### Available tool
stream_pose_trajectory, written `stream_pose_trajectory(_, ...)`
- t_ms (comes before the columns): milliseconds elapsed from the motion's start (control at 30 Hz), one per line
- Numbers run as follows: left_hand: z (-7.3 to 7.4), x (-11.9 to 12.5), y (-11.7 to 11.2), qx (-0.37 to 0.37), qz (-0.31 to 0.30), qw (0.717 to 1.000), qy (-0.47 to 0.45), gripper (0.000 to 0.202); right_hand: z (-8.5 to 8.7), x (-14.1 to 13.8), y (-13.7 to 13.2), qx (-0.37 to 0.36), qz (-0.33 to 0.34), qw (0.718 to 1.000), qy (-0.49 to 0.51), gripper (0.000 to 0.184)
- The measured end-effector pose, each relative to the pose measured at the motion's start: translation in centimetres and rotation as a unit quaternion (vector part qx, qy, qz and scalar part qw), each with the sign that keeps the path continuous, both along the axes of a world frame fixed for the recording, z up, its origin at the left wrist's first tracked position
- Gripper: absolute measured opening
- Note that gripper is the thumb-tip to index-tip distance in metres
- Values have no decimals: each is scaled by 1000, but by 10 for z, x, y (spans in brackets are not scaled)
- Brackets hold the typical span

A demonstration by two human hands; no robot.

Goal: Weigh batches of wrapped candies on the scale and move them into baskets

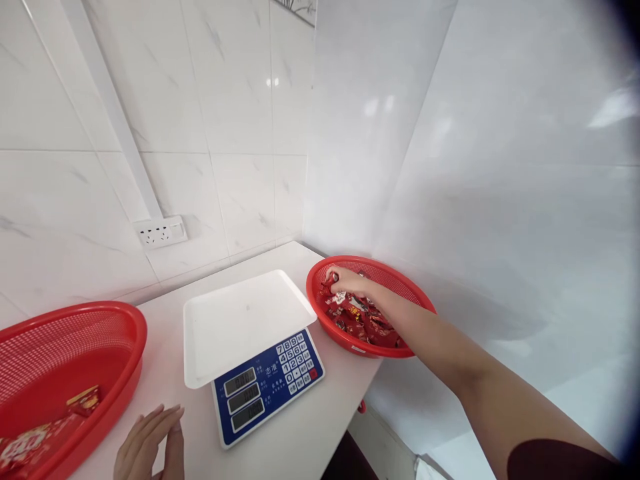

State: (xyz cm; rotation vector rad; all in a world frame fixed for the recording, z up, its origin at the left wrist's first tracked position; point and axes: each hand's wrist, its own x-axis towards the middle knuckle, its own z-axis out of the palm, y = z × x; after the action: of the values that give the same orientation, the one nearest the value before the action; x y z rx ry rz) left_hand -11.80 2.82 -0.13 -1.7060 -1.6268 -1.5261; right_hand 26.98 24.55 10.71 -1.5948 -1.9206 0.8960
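Note:
My right hand [347, 282] reaches into the red plastic basket [425, 300] on the right, its fingers closed on a small red wrapped packet [334, 279]. Beneath it lie several red packets [357, 312] with shiny, printed wrappers. My left hand [150, 443] is held low over the table's near side, with the thumb apart from the fingers and nothing in it. Between the two hands stands a digital scale [270, 387] with a blue keypad panel. Its white weighing tray [245, 320] bears nothing. The digits on its displays are too faint to read.
A second red basket [135, 340] stands at the left with a few red packets [40, 440] in it. Everything rests on a white table [295, 433] in a corner. A power socket [160, 232] is on the tiled wall behind.

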Motion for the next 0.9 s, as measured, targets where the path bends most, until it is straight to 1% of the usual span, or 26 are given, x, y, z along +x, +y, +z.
stream_pose_trajectory(100,11,6,-4,6,7,1000,25,14,17,-11,1,11,-32,993,113,29)
stream_pose_trajectory(167,18,10,-5,5,11,999,40,13,25,-32,0,6,-28,983,180,30)
stream_pose_trajectory(233,24,12,-6,10,11,999,51,13,29,-61,-1,-4,-14,971,238,32)
stream_pose_trajectory(300,26,13,-6,22,10,998,58,13,29,-94,-1,-22,-1,958,285,34)
stream_pose_trajectory(400,25,11,-5,24,10,998,63,14,22,-140,-1,-50,5,940,337,36)
stream_pose_trajectory(500,24,9,-6,19,16,998,60,14,11,-172,-2,-56,-8,928,369,36)
stream_pose_trajectory(567,25,9,-7,12,25,998,53,14,4,-182,-2,-54,-23,923,381,37)
stream_pose_trajectory(667,27,11,-9,6,32,999,38,14,-1,-184,-5,-59,-34,920,386,37)
stream_pose_trajectory(800,30,13,-12,3,16,999,30,15,4,-175,-11,-61,-30,922,381,37)
stream_pose_trajectory(900,31,15,-14,4,11,1000,23,15,11,-169,-16,-43,-18,934,355,37)
